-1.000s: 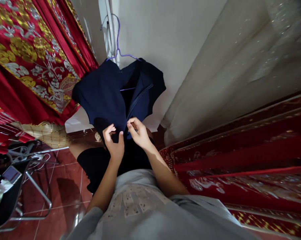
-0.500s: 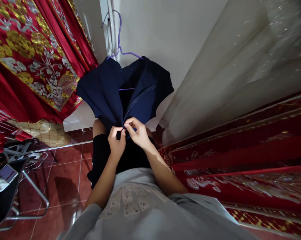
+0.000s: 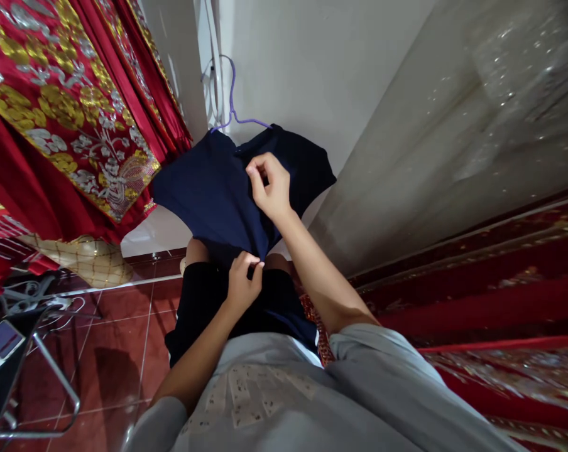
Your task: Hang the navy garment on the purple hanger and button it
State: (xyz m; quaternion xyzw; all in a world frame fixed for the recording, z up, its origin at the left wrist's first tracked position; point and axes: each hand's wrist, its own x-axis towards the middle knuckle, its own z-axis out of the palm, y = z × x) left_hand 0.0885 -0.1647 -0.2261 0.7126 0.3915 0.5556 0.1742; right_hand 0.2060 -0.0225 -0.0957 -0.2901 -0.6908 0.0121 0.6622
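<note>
A navy zip-up jacket (image 3: 208,188) hangs by its shoulders on a purple wire hanger (image 3: 233,94) against the wall. My left hand (image 3: 245,279) pinches the lower end of its front, where the two edges meet, just above my lap. Higher up near the collar, my right hand (image 3: 272,185) is closed, thumb against forefinger, at the front zip line. The zipper pull there is hidden by the fingers. Below this hand the front edges lie together. The right forearm covers part of the jacket's right side.
Red cloth with gold and silver embroidery (image 3: 90,125) hangs at left. Translucent, glittering fabric (image 3: 435,125) and more red cloth (image 3: 406,307) hang at right. A black chair (image 3: 20,345) with metal legs holds a phone (image 3: 4,339) at lower left. The floor (image 3: 119,351) is red tile.
My right hand has moved up from the jacket's bottom to near the collar, and the open front has closed. My left hand still pinches the lower edge, slightly lower and further right in view.
</note>
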